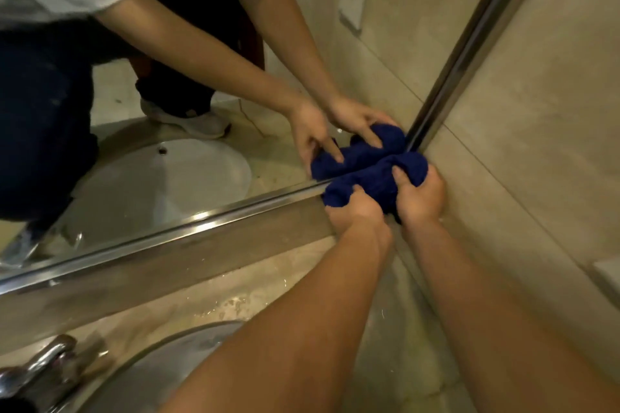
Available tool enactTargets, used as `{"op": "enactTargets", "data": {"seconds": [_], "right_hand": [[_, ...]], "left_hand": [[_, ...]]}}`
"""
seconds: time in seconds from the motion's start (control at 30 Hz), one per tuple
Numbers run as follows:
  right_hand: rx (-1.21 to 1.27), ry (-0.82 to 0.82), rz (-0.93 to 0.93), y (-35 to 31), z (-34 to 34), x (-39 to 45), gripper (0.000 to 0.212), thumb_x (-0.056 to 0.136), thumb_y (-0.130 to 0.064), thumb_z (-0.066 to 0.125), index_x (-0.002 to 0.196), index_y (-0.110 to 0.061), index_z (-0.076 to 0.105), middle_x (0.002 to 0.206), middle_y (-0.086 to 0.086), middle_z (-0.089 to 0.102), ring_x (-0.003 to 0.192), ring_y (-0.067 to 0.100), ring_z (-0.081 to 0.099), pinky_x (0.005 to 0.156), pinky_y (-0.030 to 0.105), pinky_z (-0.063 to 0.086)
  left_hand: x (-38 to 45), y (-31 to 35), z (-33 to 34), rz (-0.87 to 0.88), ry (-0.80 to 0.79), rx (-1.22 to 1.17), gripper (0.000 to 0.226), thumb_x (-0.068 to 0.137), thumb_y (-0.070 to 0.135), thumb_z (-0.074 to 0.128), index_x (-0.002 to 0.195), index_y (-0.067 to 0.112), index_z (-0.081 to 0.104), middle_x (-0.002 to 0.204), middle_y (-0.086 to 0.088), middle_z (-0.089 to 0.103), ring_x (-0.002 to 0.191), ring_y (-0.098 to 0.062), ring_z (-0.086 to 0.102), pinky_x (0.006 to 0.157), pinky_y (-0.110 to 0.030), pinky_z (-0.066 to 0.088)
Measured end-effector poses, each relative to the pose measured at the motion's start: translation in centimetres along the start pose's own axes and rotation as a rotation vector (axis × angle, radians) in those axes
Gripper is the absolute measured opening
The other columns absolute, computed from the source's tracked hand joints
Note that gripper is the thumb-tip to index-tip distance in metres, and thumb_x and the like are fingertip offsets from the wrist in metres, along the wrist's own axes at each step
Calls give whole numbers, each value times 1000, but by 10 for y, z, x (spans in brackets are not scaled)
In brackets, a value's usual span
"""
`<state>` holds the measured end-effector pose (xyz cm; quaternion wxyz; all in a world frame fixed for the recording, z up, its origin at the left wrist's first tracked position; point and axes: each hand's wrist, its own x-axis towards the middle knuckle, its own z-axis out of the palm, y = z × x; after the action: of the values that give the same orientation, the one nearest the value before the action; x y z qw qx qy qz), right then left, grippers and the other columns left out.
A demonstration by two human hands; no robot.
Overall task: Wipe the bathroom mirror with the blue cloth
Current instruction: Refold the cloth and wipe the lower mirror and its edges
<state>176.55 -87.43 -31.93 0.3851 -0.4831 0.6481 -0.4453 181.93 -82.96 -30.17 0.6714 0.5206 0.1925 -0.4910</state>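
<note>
Tight at the mirror's (208, 131) lower right corner.

Boxed in there by the side wall (536, 117) on the right, the chrome frame (188, 228) below and beside the glass, and the ledge under it. Filled by the bunched cloth (372, 183), gripped by the left hand (355, 211) and right hand (421, 196) side by side, touching the frame. Open glass left of the corner and above it. Bare wet counter (214, 285) below the frame, open between ledge and basin (161, 375). Tap (43, 362) well left of the corner, at the basin's rim. Both forearms across the counter's right end.
</note>
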Motion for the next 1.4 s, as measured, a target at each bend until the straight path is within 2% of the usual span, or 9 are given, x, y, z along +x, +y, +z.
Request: {"op": "enactTargets", "data": {"seconds": [0.13,0.27,0.43,0.6,0.77,0.97,1.1,1.2,1.4], "right_hand": [[112,57,113,7,12,-20,25,88,-25,65,110,-30,56,112,0,66,104,25,63,96,48,51],[126,-48,98,2,21,-51,28,94,-16,61,121,-18,54,113,2,63,104,22,61,97,46,50],[50,-166,44,-12,45,-99,28,93,-17,62,119,-20,54,112,3,64,103,20,61,98,44,49],[37,-332,-17,-20,73,-165,27,94,-17,63,119,-18,53,108,-1,63,103,16,60,94,31,48],[-21,-488,-80,-28,113,-240,26,91,-20,67,113,-22,54,103,-6,63,93,6,58,86,19,45],[-23,-470,-108,-41,163,-319,22,89,-26,70,105,-25,55,94,-11,62,88,7,58,80,19,43],[-34,-548,-100,-51,196,-368,21,87,-26,72,98,-29,55,88,-20,59,81,1,57,78,18,41],[-36,-634,-72,-60,227,-410,20,84,-27,74,94,-27,57,88,-14,63,84,9,61,79,22,45],[-101,-721,28,-77,285,-499,28,84,-34,73,105,-23,58,98,-5,63,93,17,61,88,32,49]], "left_hand": [[11,4,-31,-86,-132,24,60,92,10,62,147,22,40,135,-15,57,112,-38,61,93,-56,52],[17,27,-65,-87,-116,12,58,89,8,64,144,17,45,126,-16,64,102,-34,67,73,-40,59],[15,70,-118,-98,-122,-39,41,91,4,59,132,10,56,119,-15,69,98,-31,70,51,-28,57],[-8,130,-185,-83,-126,-41,39,93,2,54,132,7,55,123,-14,67,94,-28,69,56,-31,58],[-43,203,-255,-114,-115,-18,20,100,3,40,116,7,52,128,-20,58,96,-34,61,84,-42,42],[-52,263,-314,-92,-6,-33,40,100,5,39,140,5,45,143,-22,49,123,-43,51,87,-51,39],[-46,299,-363,-67,72,-95,42,100,6,39,141,5,45,139,-19,52,128,-43,48,87,-52,39],[-37,329,-412,-5,112,-136,37,100,5,37,136,4,47,123,-13,55,125,-39,50,87,-48,41],[-40,381,-488,158,216,-215,31,101,5,34,123,7,56,127,-13,57,126,-36,51,89,-43,41]]}}
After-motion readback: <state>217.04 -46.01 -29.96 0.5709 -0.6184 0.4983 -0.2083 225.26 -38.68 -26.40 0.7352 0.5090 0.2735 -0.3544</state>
